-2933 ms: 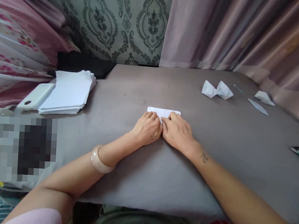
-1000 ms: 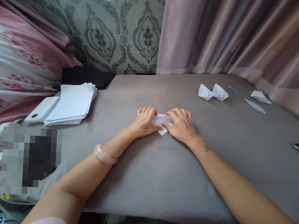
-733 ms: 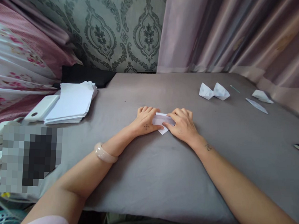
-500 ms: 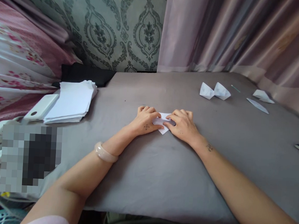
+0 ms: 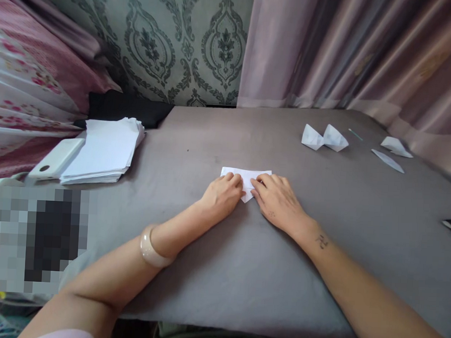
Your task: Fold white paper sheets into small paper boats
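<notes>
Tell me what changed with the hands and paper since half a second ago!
The left hand shifted its knuckles inward and toward the person. The right hand stays at the folded paper. More of the paper's far edge shows now. Both hands still touch it. The paper stack and paper bow stayed put.

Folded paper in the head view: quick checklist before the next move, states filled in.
1. Left hand touching the folded paper: ok, at its left side.
2. Right hand touching it: ok, at its right side.
3. Whole outline visible: not ok, fingers cover parts of both sides.
4. Creases under the fingers sharp: cannot tell, hidden.
5. Two-lobed paper shape apart from the hands: ok, farther back to the right.
6. Paper stack apart from the hands: ok, off to the left.
</notes>
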`<state>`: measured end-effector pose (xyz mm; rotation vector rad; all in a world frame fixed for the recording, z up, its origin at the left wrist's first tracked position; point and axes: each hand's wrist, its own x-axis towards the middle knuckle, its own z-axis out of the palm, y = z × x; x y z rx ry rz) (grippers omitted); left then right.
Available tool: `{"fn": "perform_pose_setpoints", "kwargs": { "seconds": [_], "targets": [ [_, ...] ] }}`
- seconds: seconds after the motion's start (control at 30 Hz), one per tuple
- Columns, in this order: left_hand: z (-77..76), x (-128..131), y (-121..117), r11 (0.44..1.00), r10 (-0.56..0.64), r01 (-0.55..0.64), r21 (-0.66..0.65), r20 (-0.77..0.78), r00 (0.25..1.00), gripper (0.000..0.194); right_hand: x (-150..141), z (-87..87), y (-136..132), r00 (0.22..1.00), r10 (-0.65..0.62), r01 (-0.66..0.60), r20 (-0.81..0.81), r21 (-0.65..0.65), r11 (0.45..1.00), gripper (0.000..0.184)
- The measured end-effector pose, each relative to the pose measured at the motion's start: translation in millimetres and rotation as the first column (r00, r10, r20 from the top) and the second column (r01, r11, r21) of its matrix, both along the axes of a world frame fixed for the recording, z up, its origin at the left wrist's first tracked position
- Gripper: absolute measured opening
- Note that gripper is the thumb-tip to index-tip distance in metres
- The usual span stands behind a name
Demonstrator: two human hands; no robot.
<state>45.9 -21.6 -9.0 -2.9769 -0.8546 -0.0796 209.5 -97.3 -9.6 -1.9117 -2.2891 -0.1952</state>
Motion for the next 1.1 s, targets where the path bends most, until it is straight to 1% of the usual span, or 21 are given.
{"fn": "perform_pose_setpoints", "kwargs": {
  "seconds": [0.1,0.17,0.23,0.3,0.43,0.57,0.8,0.97,1.1],
  "targets": [
    [-5.7,4,-16,0.999,0.031,-0.031,0.024,0.024,0.999,0.04,-9,-1.7,-9,0.998,-0.066,0.066,-0.025,0.007,0.998,0.04],
    [-8.1,5,-25,0.998,0.035,-0.038,0.055,0.05,0.998,0.04,-14,-4.3,-16,0.995,-0.098,0.099,-0.026,0.029,0.995,0.042],
    [-8.8,4,-31,0.995,0.063,-0.067,0.072,0.057,0.996,0.041,-20,-6.0,-23,0.994,-0.112,0.113,-0.01,0.032,0.993,0.044],
    [-8.5,3,-34,0.996,0.075,-0.077,0.054,0.046,0.996,0.045,-26,-6.0,-28,0.993,-0.117,0.117,0.005,0.002,0.993,0.047],
    [-7.8,4,-35,0.996,0.084,-0.084,0.001,0.023,0.996,0.049,-34,-3.7,-33,0.994,-0.113,0.113,-0.003,-0.069,0.991,0.048],
    [-9.5,3,-35,0.995,0.1,-0.1,-0.004,0.035,0.994,0.051,-34,-3.9,-34,0.99,-0.133,0.13,-0.041,-0.058,0.99,0.049],
    [-12.5,2,-32,0.997,0.078,-0.074,-0.033,0.119,0.99,0.051,-25,-5.5,-28,0.979,-0.178,0.174,-0.103,-0.048,0.984,0.05],
    [-9.2,1,-29,0.996,0.059,-0.052,-0.069,0.1,0.993,0.049,-18,-7.3,-23,0.976,-0.198,0.191,-0.089,-0.08,0.978,0.051],
    [-7.6,-1,-26,0.998,0.021,-0.015,-0.06,0.104,0.994,0.049,-9,-7.5,-20,0.976,-0.21,0.203,-0.065,-0.098,0.974,0.049]
  ]
}}
